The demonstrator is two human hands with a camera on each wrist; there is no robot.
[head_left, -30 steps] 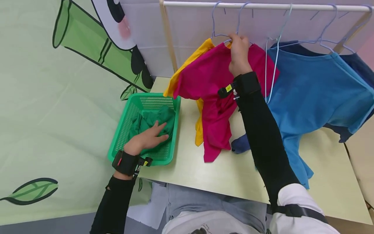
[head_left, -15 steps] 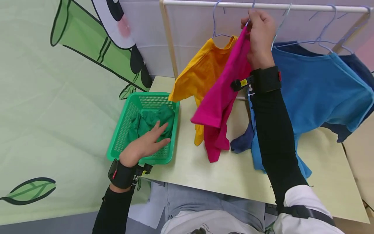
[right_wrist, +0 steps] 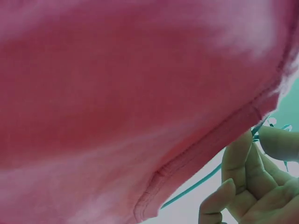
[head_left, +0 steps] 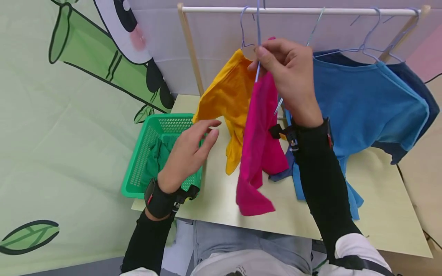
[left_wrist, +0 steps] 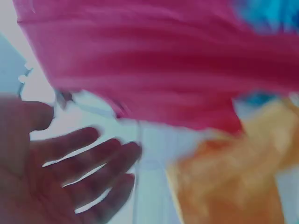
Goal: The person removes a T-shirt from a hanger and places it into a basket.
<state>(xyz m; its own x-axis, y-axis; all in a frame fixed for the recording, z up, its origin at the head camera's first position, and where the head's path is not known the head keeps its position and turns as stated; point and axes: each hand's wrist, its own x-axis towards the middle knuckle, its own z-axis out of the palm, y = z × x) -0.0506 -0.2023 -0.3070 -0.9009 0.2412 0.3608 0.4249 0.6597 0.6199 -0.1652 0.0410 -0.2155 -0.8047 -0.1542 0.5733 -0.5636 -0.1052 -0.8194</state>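
My right hand pinches a light-blue hanger near the base of its hook, in front of the rail. From that hanger a magenta shirt hangs, seen nearly edge-on; its neckband shows beside the fingers in the right wrist view. My left hand hovers over the right side of the green basket, fingers apart and holding nothing. The left wrist view has these spread fingers just beside the magenta cloth. Inside the basket lies a crumpled green garment, partly hidden by the left hand.
A white rail on wooden posts runs across the back. On it hang a yellow shirt, a blue shirt, a dark navy garment and a pale bare hanger. A dark blue cloth lies on the table.
My right hand has lifted the hanger with the magenta shirt off the rail and brought it nearer and to the left. The left hand has risen from the basket, moving right toward the shirt.
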